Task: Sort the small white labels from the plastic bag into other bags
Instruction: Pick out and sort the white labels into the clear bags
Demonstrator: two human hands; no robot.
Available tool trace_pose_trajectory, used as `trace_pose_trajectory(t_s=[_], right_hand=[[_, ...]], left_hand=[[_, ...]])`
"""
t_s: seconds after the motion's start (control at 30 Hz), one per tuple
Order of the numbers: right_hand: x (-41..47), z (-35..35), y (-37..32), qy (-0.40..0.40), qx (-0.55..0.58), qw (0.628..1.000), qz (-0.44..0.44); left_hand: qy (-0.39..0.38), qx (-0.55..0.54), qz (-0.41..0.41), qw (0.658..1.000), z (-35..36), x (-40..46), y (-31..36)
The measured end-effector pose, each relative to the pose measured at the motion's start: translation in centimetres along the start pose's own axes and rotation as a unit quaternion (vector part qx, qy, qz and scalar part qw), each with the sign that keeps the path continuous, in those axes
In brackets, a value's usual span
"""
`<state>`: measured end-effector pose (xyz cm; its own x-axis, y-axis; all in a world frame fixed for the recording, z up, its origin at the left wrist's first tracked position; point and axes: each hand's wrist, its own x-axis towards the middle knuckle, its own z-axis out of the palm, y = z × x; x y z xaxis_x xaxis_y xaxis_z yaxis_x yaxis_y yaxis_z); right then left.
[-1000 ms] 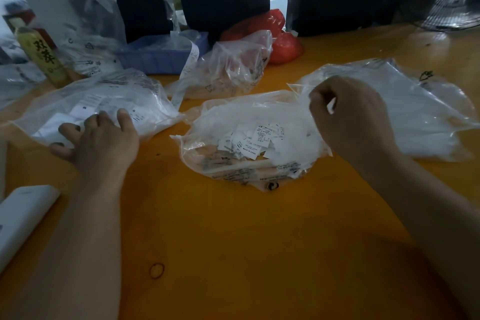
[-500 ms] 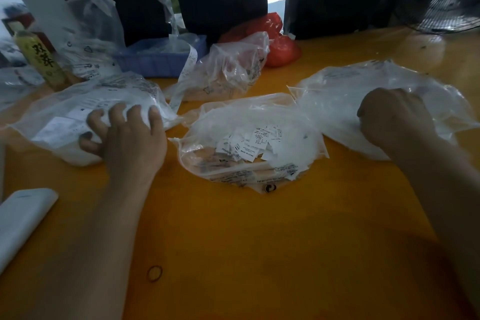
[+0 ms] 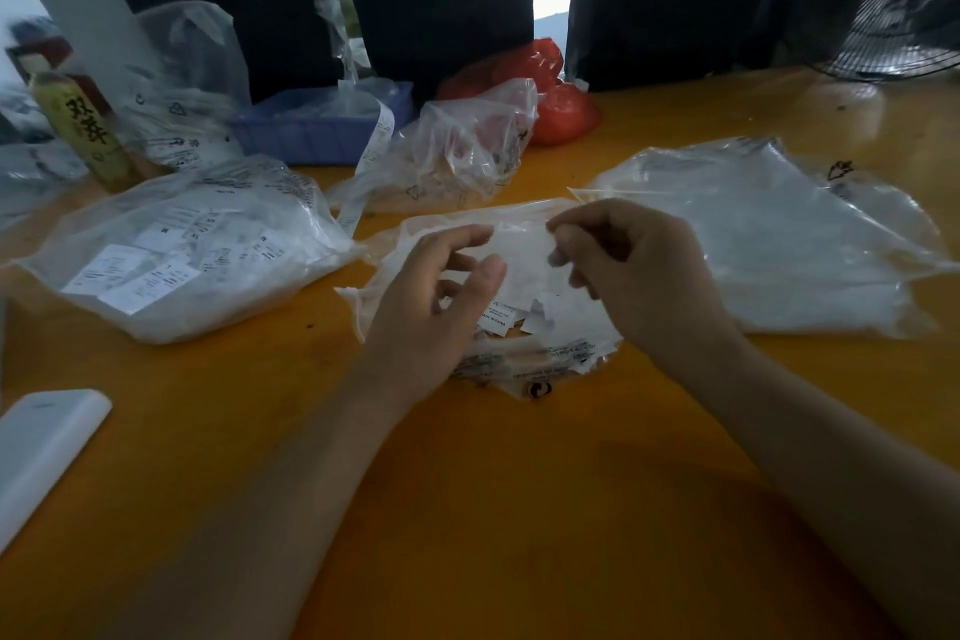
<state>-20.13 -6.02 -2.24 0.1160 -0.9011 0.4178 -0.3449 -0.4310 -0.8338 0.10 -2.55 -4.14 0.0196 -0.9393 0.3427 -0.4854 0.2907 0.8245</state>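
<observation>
A clear plastic bag (image 3: pixel 524 366) holding small white labels (image 3: pixel 501 320) lies in the middle of the orange table (image 3: pixel 467 509). Both my hands are over it. My left hand (image 3: pixel 431 307) hovers on its left side with fingers and thumb loosely spread, holding nothing. My right hand (image 3: pixel 639 276) has curled fingers that pinch the bag's upper film near its mouth. A fuller bag of white labels (image 3: pixel 197 255) lies to the left. Another flat bag of white labels (image 3: pixel 769 244) lies to the right.
Behind the middle bag are a crumpled clear bag (image 3: pixel 467 151), a blue tray (image 3: pixel 322 125) and a red bag (image 3: pixel 561 104). A yellow-labelled bottle (image 3: pixel 83 130) stands far left. A white device (image 3: pixel 41 447) lies at the left edge, a fan (image 3: pixel 893 36) at far right.
My left hand left the left bag and my right hand left the right bag. Both came in to the middle bag, where the right hand took hold of its film.
</observation>
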Motion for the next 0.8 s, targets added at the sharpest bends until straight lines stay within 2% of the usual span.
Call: trace_pose_trajectory(t_s=[0.13, 0.3, 0.4, 0.47, 0.57, 0.8], right_hand=[[-0.5, 1.1, 0.1, -0.060, 0.097, 0.993, 0.023], [-0.4, 1.4, 0.6, -0.068, 0.098, 0.992, 0.039], [-0.3, 1.3, 0.8, -0.109, 0.138, 0.982, 0.073], [-0.2, 1.3, 1.0, -0.122, 0.093, 0.986, 0.063], [0.1, 1.1, 1.3, -0.093, 0.038, 0.994, 0.039], [-0.1, 1.5, 1.4, -0.061, 0.049, 0.997, 0.020]], left_hand=[[-0.043, -0.067, -0.046, 0.996, 0.1, 0.2, -0.3], [-0.004, -0.129, -0.082, 0.988, 0.2, 0.2, -0.7], [0.004, -0.130, -0.084, 0.988, 0.0, 0.3, -0.8], [0.004, -0.133, -0.084, 0.988, 0.0, 0.2, -0.8], [0.011, -0.141, -0.092, 0.986, 0.1, 0.2, -0.8], [-0.012, -0.219, -0.101, 0.970, 0.2, 0.2, -0.6]])
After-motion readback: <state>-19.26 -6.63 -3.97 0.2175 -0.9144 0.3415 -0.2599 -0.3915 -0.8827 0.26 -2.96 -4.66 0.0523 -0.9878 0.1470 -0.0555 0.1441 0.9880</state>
